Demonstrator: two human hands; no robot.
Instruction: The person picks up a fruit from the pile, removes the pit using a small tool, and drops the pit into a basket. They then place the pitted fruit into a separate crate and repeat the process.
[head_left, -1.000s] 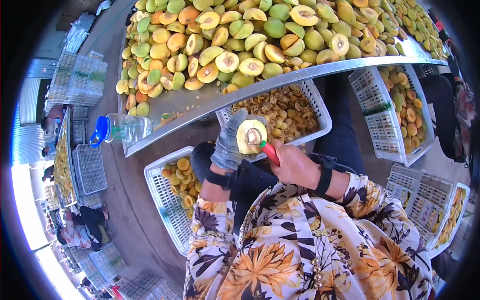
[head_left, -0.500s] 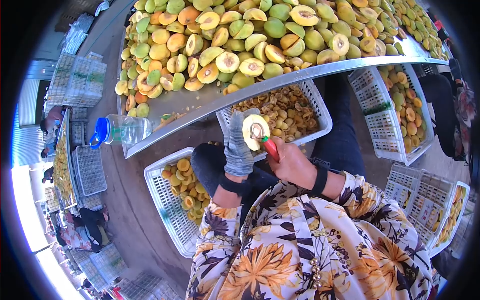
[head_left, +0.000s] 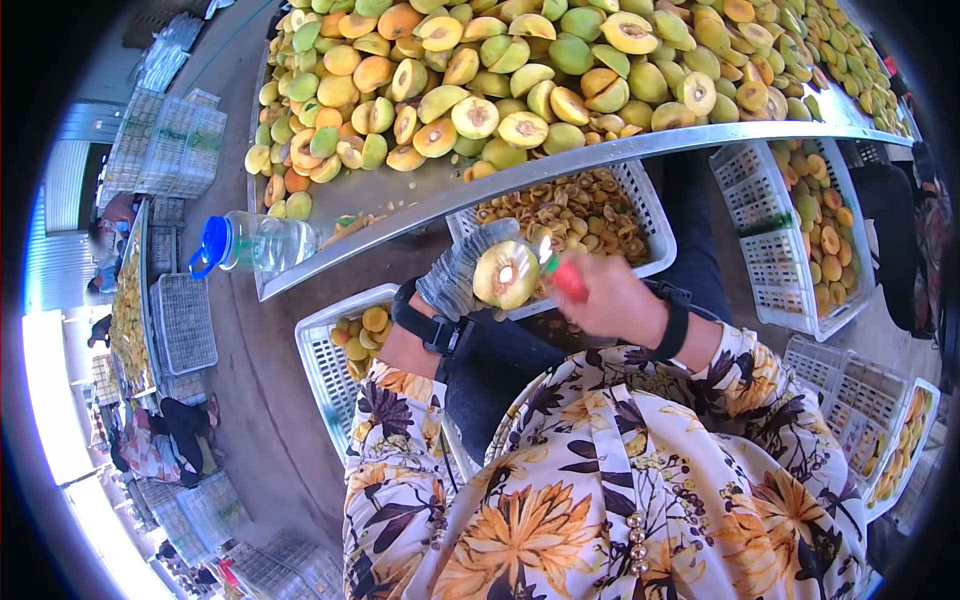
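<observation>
A pale yellow stone fruit half point(head_left: 505, 274), cut face up with a whitish centre ringed in brown, rests in my left hand point(head_left: 455, 272). That hand wears a grey knit glove and its fingers are curled behind the fruit. My bare right hand point(head_left: 620, 298) is closed round the red handle of a small pitting knife point(head_left: 569, 279), slightly smeared by motion. Its bright tip stands just beside the fruit's upper right edge. Below the hands and beyond them sits a white crate point(head_left: 655, 235) with brownish stones and scraps.
A metal table point(head_left: 400, 217) heaped with halved fruit point(head_left: 520, 85) spans the top. A blue-capped water bottle point(head_left: 262, 243) stands at its left corner. White crates of fruit stand at my left point(head_left: 335, 385) and right point(head_left: 765, 245). People work at another table far left.
My left hand has tilted over to the left and lowered the fruit half slightly. The knife has come away from the cut face as my right hand shifted right and up.
</observation>
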